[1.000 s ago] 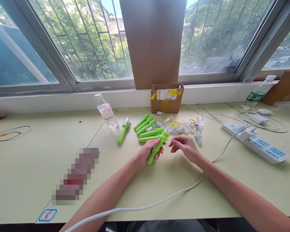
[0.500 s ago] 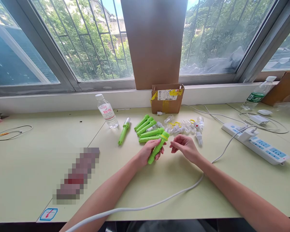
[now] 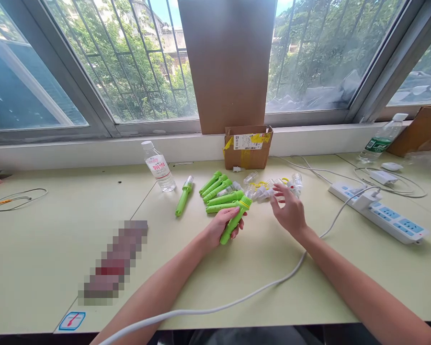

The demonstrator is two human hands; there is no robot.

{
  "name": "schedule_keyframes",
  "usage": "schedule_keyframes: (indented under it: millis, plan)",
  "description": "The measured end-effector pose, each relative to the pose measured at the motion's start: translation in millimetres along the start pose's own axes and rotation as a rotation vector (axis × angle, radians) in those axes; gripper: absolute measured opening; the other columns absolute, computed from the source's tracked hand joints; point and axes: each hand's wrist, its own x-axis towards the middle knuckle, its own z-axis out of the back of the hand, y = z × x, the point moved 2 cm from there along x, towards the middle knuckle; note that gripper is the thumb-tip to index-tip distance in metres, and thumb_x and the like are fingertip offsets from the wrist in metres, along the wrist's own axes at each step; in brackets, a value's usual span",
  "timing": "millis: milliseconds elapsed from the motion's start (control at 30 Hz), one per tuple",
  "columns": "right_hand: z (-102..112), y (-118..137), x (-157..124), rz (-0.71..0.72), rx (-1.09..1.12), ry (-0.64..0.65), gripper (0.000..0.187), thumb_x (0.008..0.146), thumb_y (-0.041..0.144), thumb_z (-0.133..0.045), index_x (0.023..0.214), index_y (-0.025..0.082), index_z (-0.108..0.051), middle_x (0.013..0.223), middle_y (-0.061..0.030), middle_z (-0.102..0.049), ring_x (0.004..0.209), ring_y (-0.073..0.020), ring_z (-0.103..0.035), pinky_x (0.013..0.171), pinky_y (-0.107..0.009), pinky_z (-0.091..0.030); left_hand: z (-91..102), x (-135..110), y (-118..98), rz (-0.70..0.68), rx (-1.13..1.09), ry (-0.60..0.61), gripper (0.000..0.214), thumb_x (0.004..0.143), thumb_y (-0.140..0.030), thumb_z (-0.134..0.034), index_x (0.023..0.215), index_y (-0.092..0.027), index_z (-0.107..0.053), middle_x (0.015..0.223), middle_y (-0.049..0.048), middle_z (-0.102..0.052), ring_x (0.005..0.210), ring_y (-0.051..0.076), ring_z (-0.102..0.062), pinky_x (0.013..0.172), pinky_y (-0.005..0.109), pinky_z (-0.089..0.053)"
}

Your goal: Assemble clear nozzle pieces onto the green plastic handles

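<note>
Now, the left hand (image 3: pixel 217 229) has its fingers wrapped around a green tube (image 3: pixel 231 225), tilted over the table (image 3: pixel 237 268), its ridged end and yellow band (image 3: pixel 243 204) pointing away and to the right. Over to the right hand (image 3: pixel 290 209): fingers spread, nothing visible in their grasp, right at a scatter of clear and white plastic parts (image 3: pixel 261 192). Touching? Cannot tell; the hand itself covers some of them. So this looks like a picking step, one hand steadying the tube, the other at the loose pieces. Taking one, I'd judge, calls for narrowing those fingers on a single part without nudging its close neighbours. More green tubes (image 3: pixel 230 197) lie just beyond the left hand.
</note>
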Motion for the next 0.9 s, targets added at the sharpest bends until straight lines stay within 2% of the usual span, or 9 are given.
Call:
schedule_keyframes:
  millis: [100,233,400,533,600,667,800,833,900]
  plan:
    - [9,-15,10,-0.024,-0.331,-0.057,0.036,0.087,0.031,-0.045,0.12,0.019,-0.053,0.113,-0.0127,-0.061,0.107,-0.0292,-0.055,0.076,-0.039,-0.051,-0.6,0,0,0.002,0.008,-0.007,0.045,0.08,-0.056,-0.055,0.09,-0.013,-0.056,0.061,0.0,-0.058,0.034,0.006,-0.043,0.036,0.02,-0.029]
    - [18,-37,19,-0.208,-0.628,0.036,0.043,0.082,0.034,-0.05,0.121,0.016,-0.053,0.111,-0.0169,-0.052,0.099,-0.0317,-0.054,0.065,-0.037,-0.049,-0.6,0,0,0.001,0.021,0.0,0.045,0.08,-0.057,-0.054,0.09,-0.013,-0.056,0.061,0.0002,-0.058,0.034,0.006,-0.043,0.035,0.019,-0.029]
    - [23,-46,20,-0.309,-0.738,0.188,0.045,0.082,0.032,-0.049,0.124,0.015,-0.05,0.106,-0.0173,-0.049,0.098,-0.0329,-0.054,0.064,-0.037,-0.047,-0.7,1,2,-0.023,0.039,-0.012,0.043,0.081,-0.056,-0.054,0.089,-0.013,-0.054,0.061,0.0002,-0.058,0.035,0.007,-0.045,0.035,0.019,-0.031]
    - [21,-49,16,-0.352,-0.741,0.317,0.048,0.082,0.024,-0.047,0.128,0.014,-0.045,0.105,-0.0175,-0.051,0.087,-0.0304,-0.06,0.063,-0.037,-0.047,-1.0,1,2,-0.063,0.109,-0.048,0.042,0.081,-0.056,-0.055,0.088,-0.014,-0.053,0.063,-0.0002,-0.058,0.037,0.007,-0.046,0.035,0.02,-0.031]
    - [20,-50,16,-0.33,-0.689,0.327,0.049,0.08,0.02,-0.048,0.128,0.011,-0.046,0.105,-0.0183,-0.054,0.085,-0.0289,-0.062,0.066,-0.038,-0.048,-0.6,0,2,-0.11,0.191,-0.074,0.041,0.081,-0.055,-0.054,0.089,-0.015,-0.053,0.065,-0.0004,-0.058,0.038,0.007,-0.047,0.037,0.02,-0.033]
    - [19,-47,18,-0.273,-0.546,0.261,0.047,0.078,0.02,-0.054,0.124,0.011,-0.049,0.103,-0.0169,-0.058,0.086,-0.0278,-0.063,0.072,-0.037,-0.048,0.3,0,2,-0.211,0.349,-0.133,0.037,0.083,-0.052,-0.053,0.092,-0.015,-0.054,0.068,-0.0005,-0.058,0.042,0.008,-0.048,0.041,0.021,-0.037]
    - [22,-28,19,-0.093,-0.121,0.093,0.029,0.077,0.032,-0.063,0.102,0.017,-0.063,0.091,-0.0086,-0.067,0.082,-0.0239,-0.063,0.078,-0.038,-0.05,0.2,-3,5,-0.503,0.936,-0.339,0.029,0.086,-0.041,-0.053,0.102,-0.017,-0.058,0.077,0.0024,-0.064,0.061,0.013,-0.057,0.06,0.026,-0.046]
    - [22,-21,18,-0.043,-0.018,0.093,0.026,0.078,0.035,-0.063,0.098,0.019,-0.065,0.092,-0.0078,-0.068,0.081,-0.0227,-0.063,0.078,-0.038,-0.05,-0.5,-4,7,-0.561,1.071,-0.379,0.029,0.085,-0.039,-0.054,0.104,-0.018,-0.058,0.081,0.0035,-0.066,0.065,0.015,-0.06,0.063,0.028,-0.047]
    - [21,-10,14,-0.002,0.201,0.2,0.026,0.081,0.038,-0.061,0.099,0.02,-0.067,0.095,-0.0074,-0.068,0.078,-0.0203,-0.063,0.073,-0.036,-0.052,-1.7,-3,12,-0.638,1.248,-0.415,0.03,0.086,-0.037,-0.054,0.109,-0.019,-0.058,0.093,0.0057,-0.069,0.074,0.018,-0.063,0.067,0.029,-0.048]
